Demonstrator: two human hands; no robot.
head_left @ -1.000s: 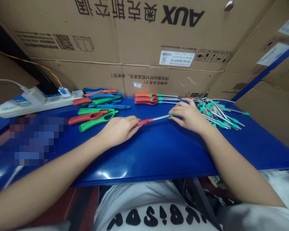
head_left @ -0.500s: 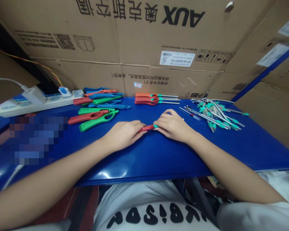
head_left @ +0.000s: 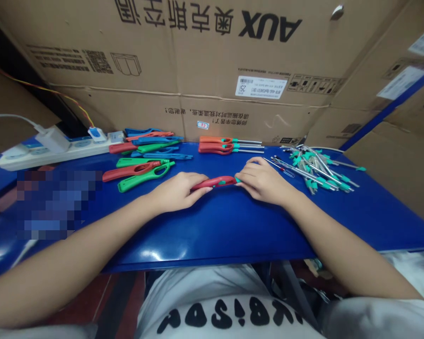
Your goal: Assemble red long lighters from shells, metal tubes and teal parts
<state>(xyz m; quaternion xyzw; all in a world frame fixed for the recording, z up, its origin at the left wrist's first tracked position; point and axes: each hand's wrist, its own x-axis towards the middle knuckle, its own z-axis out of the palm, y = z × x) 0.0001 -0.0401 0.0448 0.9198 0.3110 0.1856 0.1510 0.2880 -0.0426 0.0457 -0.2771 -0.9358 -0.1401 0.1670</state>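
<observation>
A red lighter (head_left: 217, 182) with teal parts lies sideways between my two hands, above the blue table. My left hand (head_left: 180, 190) is closed round its handle end. At the teal collar end, the fingers of my right hand (head_left: 263, 182) pinch it; the metal rod there is mostly hidden by that hand. Behind my hands, several assembled lighters (head_left: 217, 147) in orange and red, with metal rods, lie in a row. To the left are loose lighter handles (head_left: 141, 176) in green, red and blue. A pile of metal rods with teal ends (head_left: 318, 167) lies to the right.
A white power strip (head_left: 56, 153) with plugs and cables stands at the back left. The tall cardboard box (head_left: 198, 61) walls off the back of the blue table (head_left: 212, 235). A blurred-out patch (head_left: 56, 202) covers something at the left.
My left hand has slid left along the lighter, so more of its red body shows between my hands. My right hand has shifted slightly right, still at the teal end.
</observation>
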